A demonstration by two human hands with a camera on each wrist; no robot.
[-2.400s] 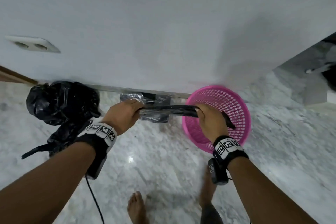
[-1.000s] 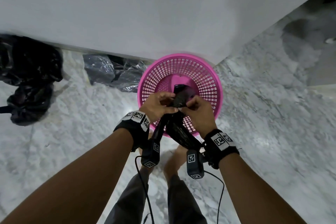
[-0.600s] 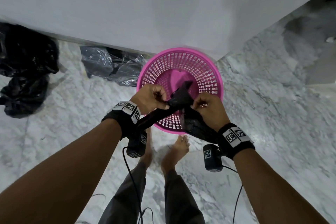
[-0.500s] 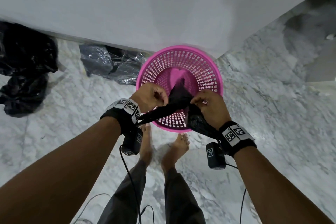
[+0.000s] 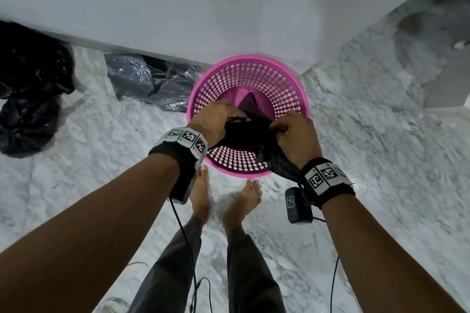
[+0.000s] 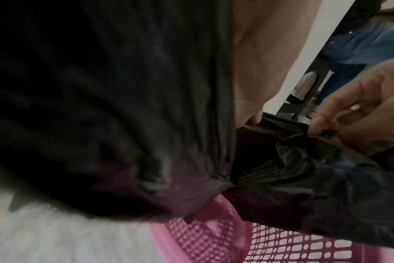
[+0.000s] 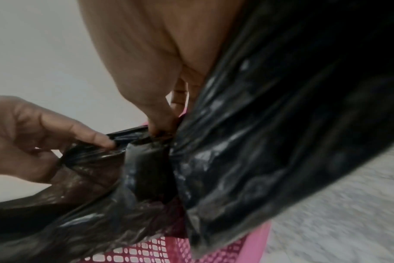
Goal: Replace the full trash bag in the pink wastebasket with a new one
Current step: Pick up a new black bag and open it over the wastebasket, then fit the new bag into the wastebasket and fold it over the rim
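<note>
The pink wastebasket (image 5: 292,79) stands on the floor against the white wall and has no liner in it. Both hands hold a new black trash bag (image 5: 250,132) above its near half. My left hand (image 5: 232,117) grips the bag's left edge, and my right hand (image 5: 278,129) pinches the right edge. One pointed end of the bag hangs down inside the basket. In the left wrist view the bag (image 6: 101,106) fills most of the picture above the basket (image 6: 281,245). The right wrist view shows fingertips of both hands pinching the bag (image 7: 259,142).
A full, tied black trash bag (image 5: 28,109) lies on the marble floor at the far left by the wall. A clear packet of folded black bags (image 5: 152,84) lies between it and the basket. My bare feet (image 5: 201,195) stand just in front of the basket.
The folded bag strip, earlier stretched between my hands by the wall, now hangs over the basket. My hands have drawn apart and its end has dropped inside the basket.
</note>
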